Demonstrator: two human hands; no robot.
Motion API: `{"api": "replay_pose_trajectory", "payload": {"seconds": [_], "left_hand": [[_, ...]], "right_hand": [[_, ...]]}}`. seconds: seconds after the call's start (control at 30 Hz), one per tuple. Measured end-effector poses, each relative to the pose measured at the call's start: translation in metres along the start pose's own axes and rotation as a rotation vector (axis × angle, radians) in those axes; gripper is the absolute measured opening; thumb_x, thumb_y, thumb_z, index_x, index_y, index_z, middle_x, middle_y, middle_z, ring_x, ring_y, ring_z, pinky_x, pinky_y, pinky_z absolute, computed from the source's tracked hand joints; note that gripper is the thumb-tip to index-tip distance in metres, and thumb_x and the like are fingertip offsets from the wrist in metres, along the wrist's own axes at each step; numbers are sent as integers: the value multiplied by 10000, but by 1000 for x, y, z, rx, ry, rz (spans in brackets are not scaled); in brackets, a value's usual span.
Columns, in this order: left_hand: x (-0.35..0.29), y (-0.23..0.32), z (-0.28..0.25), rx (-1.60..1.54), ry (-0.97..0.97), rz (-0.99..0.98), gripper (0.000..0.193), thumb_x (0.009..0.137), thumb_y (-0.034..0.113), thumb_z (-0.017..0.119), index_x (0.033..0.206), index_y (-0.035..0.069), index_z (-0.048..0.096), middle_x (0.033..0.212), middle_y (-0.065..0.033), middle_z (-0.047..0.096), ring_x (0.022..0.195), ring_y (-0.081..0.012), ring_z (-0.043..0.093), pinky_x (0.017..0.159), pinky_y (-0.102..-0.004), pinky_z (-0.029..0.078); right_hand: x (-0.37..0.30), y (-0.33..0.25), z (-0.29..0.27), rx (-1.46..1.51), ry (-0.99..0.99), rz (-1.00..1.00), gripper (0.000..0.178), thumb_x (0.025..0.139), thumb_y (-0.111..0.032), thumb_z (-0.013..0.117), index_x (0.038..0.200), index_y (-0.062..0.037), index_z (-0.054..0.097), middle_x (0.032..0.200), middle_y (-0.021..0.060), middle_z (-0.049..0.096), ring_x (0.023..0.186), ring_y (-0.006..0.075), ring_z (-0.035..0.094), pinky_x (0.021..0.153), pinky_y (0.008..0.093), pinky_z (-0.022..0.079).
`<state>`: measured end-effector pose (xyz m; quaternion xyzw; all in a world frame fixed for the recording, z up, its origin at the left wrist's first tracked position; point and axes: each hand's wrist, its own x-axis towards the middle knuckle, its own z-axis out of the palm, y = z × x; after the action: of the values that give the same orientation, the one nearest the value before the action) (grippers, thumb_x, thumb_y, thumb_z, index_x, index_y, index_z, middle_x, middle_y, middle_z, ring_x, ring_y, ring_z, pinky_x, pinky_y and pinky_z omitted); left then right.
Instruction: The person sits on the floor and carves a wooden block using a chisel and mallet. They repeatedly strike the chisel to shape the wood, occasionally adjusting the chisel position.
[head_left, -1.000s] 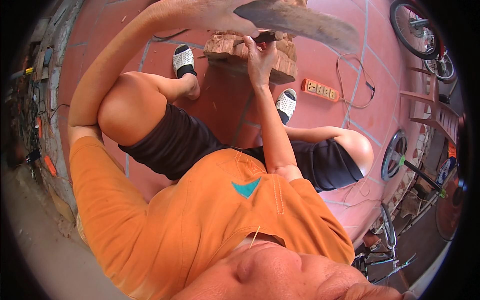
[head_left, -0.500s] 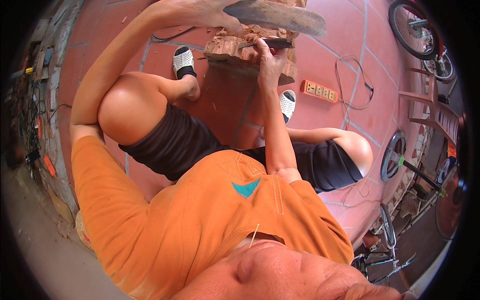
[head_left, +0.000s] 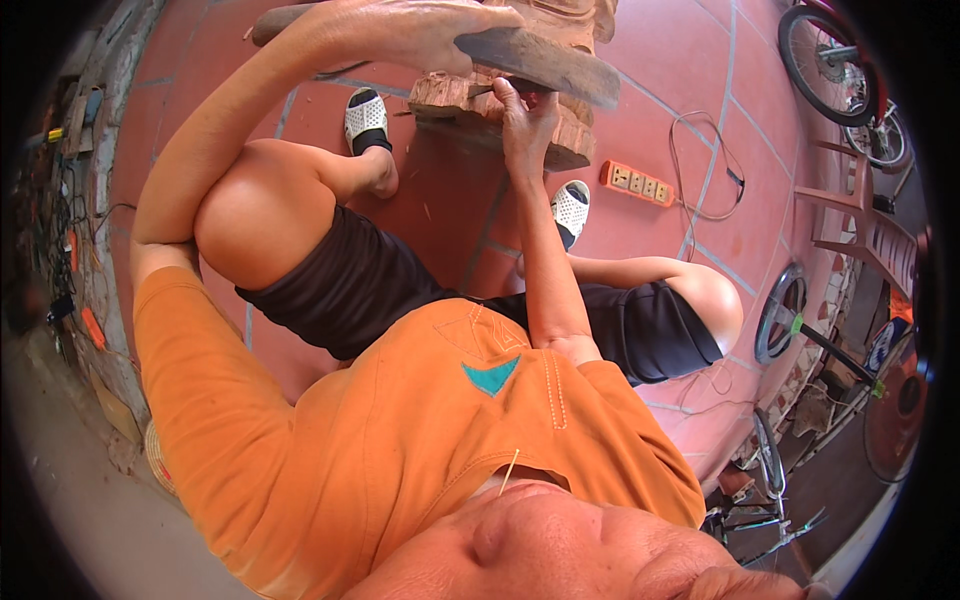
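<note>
My left hand is wrapped around a long, worn wooden mallet at the top of the view. The mallet's flat end slants down to the right, above my right hand. That hand grips a chisel, whose thin blade points left against the wood; the mallet hides most of its handle. Whether mallet and chisel touch, I cannot tell. A rough, partly carved wooden block stands on the floor between my feet, its far part cut off by the frame.
An orange power strip with a looped cord lies right of the block. My feet in white sandals flank the block. Farther right are a bicycle wheel, a pink plastic chair and a parked two-wheeler. Tools and cables line the left wall.
The mallet has swung, its flat end dropping left and now covering the chisel's handle; its other end shows left of my forearm. My right hand has shifted slightly left with the chisel.
</note>
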<state>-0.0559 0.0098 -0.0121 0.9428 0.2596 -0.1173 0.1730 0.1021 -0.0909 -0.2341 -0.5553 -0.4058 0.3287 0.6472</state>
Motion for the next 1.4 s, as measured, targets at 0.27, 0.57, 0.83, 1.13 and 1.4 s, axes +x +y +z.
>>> {"api": "replay_pose_trajectory", "payload": {"seconds": [0.27,0.57,0.83,1.13,1.4], "left_hand": [[-2,5,2,-287,196,157,672,914,364,714,1458,52,473,784,-275,663,703,-450,665,648,-505,513],[-5,-2,-3,-90,70,-59,677,892,314,722,1474,68,477,946,-297,703,836,-447,702,744,-524,534],[-15,0,-6,-214,155,41,692,880,307,733,1472,52,481,1038,-289,712,923,-434,717,818,-503,559],[-13,4,-2,-290,219,156,723,871,366,774,1457,48,495,970,-279,714,859,-405,721,756,-479,556],[-13,11,-4,-114,-58,55,654,937,396,705,1468,80,488,836,-262,690,726,-419,676,665,-495,517]], "right_hand": [[1,8,0,105,-2,-48,203,941,-50,744,1105,-17,627,1019,36,691,866,125,648,778,288,533],[6,13,-9,337,12,182,266,925,-45,750,1136,-35,588,1001,41,664,863,125,648,729,273,558],[-8,-4,-10,376,34,244,233,940,-27,737,1124,-40,594,1029,49,665,885,137,668,735,281,612],[-20,8,-7,270,13,109,238,941,-14,740,1129,-47,598,1038,35,663,918,111,633,787,278,561],[-24,11,-1,202,44,63,309,938,-38,758,1192,-9,584,1063,56,659,928,129,641,793,299,565]]}}
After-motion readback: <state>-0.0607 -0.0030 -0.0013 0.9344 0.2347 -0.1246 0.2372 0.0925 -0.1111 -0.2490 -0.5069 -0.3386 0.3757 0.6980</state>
